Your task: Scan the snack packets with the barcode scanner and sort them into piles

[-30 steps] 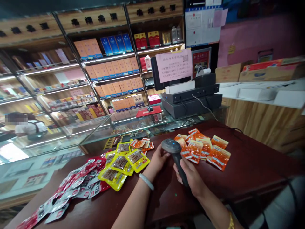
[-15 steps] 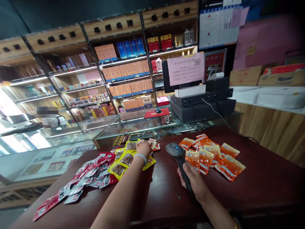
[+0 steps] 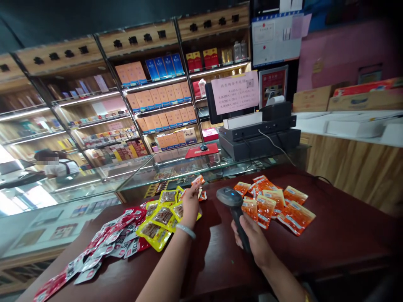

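Note:
My left hand [image 3: 190, 204], with a pale bangle at its wrist, is raised over the far side of the yellow snack packets [image 3: 154, 232]. Its fingertips pinch a small orange snack packet [image 3: 197, 180]. My right hand [image 3: 254, 240] is wrapped round the handle of a black barcode scanner [image 3: 229, 197], whose head points away from me. Just beyond and right of the scanner lies a loose group of orange-and-cream packets [image 3: 296, 217]. Left of the yellow packets spreads a heap of red and silver packets [image 3: 110, 239].
The dark red table [image 3: 217, 268] meets a glass display case [image 3: 138, 176] at its far edge. A cash register [image 3: 258, 140] with a monitor and pink sign [image 3: 235, 93] stands behind. Shelves of boxes line the wall, and a person [image 3: 58, 165] is at far left.
My left hand has lifted off the packets, bringing up a small orange one in its fingertips. My right hand keeps the scanner in nearly the same place. The view has shifted slightly right.

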Demonstrator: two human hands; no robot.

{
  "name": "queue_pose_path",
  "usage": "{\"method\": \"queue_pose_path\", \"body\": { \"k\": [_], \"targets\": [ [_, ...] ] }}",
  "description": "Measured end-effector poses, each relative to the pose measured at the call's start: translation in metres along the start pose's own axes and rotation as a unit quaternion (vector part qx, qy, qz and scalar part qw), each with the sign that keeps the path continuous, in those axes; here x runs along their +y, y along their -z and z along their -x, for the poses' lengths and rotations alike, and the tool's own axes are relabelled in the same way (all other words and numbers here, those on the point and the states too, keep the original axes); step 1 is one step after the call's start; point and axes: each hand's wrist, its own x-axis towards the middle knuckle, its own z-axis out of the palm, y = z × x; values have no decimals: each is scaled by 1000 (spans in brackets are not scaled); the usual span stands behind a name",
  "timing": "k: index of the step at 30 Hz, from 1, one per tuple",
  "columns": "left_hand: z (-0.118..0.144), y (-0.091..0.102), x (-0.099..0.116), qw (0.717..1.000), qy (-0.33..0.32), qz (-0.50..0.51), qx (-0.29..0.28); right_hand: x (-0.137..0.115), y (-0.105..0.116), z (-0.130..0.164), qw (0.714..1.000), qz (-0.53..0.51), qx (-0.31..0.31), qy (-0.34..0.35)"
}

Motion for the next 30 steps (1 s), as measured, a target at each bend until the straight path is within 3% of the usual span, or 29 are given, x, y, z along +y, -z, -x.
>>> {"method": "queue_pose_path", "body": {
  "k": [4, 8, 12, 20, 24, 26, 30],
  "targets": [
    [11, -11, -7, 997, -72, -11, 15, -3, 0, 1, 1000, -7, -6, 11],
    [18, -9, -9, 988, -148, -43, 7, -3, -1, 2, 1000, -3, -21, 12],
    [20, -7, -9, 981, -182, -70, 6, -1, 0, 2, 1000, 3, -27, 3],
    [22, -3, -11, 980, -188, -69, 8, 4, 1, 2, 999, 18, -30, -4],
    [21, -18, -10, 989, -139, -50, 4, 2, 0, 3, 999, 22, -35, 2],
    [21, -37, -4, 988, -145, -25, -41, 1, 0, 4, 999, 18, -36, -1],
    [19, -69, 13, 954, -196, -18, -225, -4, -2, 6, 1000, 5, -18, -7]
  ]
}}
